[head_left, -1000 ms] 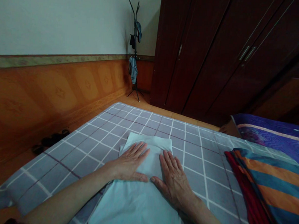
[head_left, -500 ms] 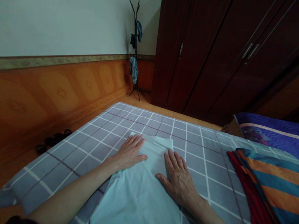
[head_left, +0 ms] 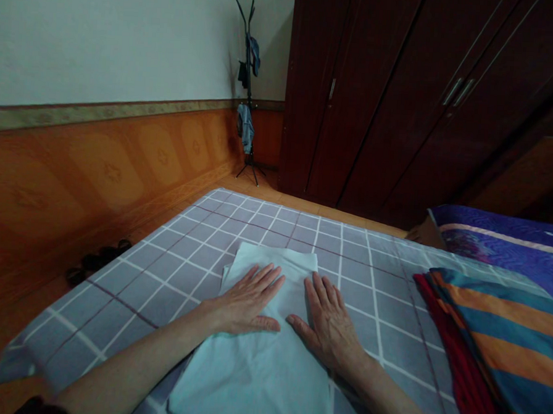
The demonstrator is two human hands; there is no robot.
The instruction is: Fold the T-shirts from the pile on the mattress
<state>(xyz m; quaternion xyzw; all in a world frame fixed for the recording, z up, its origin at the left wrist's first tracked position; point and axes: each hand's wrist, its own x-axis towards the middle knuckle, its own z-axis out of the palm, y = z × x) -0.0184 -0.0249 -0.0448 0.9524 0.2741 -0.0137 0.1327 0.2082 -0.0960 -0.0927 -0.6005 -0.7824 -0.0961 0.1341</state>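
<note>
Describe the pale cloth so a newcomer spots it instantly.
Facing the dark wardrobe, look down at the gray checked sheet. The cloth lies on it, under the left hand and right hand. It's plain pale blue-green; the cloths to its right are red and blue-and-orange striped.

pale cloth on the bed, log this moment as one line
left hand: flat on pale cloth | right hand: spread on its right edge | striped fabric: right, on checked bedspread

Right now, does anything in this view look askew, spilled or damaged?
Nothing looks spilled or damaged. One slight oddity: near the left hand, a lower layer pokes out past the pale cloth, so the edges look misaligned.
</note>
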